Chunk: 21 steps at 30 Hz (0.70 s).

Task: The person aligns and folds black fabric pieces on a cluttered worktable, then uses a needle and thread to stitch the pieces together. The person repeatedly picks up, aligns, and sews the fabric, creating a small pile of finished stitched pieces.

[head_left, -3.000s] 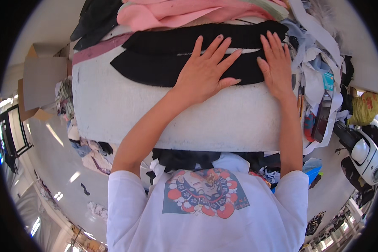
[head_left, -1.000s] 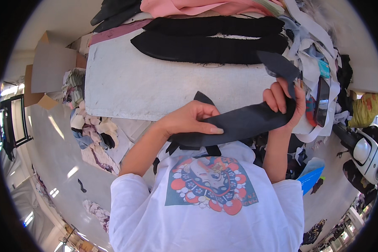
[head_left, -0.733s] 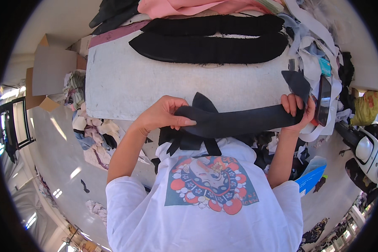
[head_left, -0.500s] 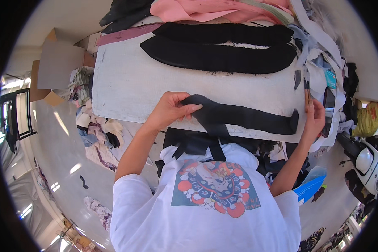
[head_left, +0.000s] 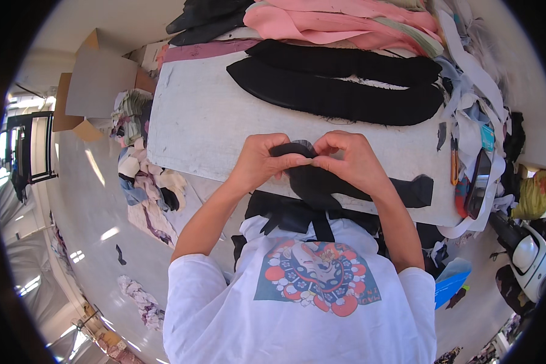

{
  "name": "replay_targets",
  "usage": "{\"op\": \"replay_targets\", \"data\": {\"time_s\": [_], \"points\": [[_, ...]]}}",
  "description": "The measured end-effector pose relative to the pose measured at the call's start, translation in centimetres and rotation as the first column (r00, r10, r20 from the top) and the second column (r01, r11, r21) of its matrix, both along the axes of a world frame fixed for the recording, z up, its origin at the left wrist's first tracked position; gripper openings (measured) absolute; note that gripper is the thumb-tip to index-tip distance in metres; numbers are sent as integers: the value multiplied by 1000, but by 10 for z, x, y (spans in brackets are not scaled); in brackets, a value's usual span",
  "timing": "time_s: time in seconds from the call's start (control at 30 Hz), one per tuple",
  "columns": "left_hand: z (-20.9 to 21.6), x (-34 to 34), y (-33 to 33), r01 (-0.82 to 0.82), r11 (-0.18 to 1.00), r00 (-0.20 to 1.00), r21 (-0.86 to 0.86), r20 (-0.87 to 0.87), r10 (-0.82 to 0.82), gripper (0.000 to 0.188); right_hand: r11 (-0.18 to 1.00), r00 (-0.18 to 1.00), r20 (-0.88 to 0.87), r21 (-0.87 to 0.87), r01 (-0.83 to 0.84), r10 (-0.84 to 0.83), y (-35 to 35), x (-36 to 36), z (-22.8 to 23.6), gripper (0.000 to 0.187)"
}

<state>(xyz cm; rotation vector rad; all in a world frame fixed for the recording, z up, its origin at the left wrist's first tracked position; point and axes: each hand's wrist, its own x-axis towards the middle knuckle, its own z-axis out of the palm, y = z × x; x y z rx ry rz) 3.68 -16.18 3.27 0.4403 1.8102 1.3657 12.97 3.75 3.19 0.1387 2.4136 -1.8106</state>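
Note:
A black fabric strip [head_left: 321, 185] lies along the near edge of the white table, its right end flat on the tabletop. Its left end is lifted and folded between my hands. My left hand [head_left: 262, 159] pinches that end between thumb and fingers. My right hand [head_left: 350, 156] grips the same edge just to the right, the two thumbs almost meeting. Part of the strip passes beneath my right wrist, and some hangs over the table edge toward me. Beyond my hands lies a stack of long black cloth pieces [head_left: 340, 91] with frayed edges.
The white table [head_left: 194, 127] holds pink fabric [head_left: 340, 24] at its far side. To the right are an orange-handled tool [head_left: 454, 164], a dark phone-like object [head_left: 480, 182] and white strips [head_left: 467, 48]. Cloth scraps [head_left: 145, 176] and a cardboard box [head_left: 100, 85] stand left.
My right hand has left the orange-handled tool at the right and come over to the strip's left end beside my left hand. That end is now folded up. The view has shifted slightly.

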Motion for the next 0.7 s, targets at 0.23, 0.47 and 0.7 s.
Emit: {"op": "replay_targets", "data": {"time_s": [0.23,0.47,0.7], "points": [[-6,-2,-6,-32,999,999,-31,4,32,28,987,981,-119,37,157,-151,-5,-2,-10,9],[-14,-6,-16,-36,949,894,-313,-434,-109,36,477,859,164,-774,417,-484,31,28,-16,20],[-11,-7,-26,-68,898,780,-435,-585,-224,40,459,478,-21,-323,828,-878,207,207,-1,22]]}}
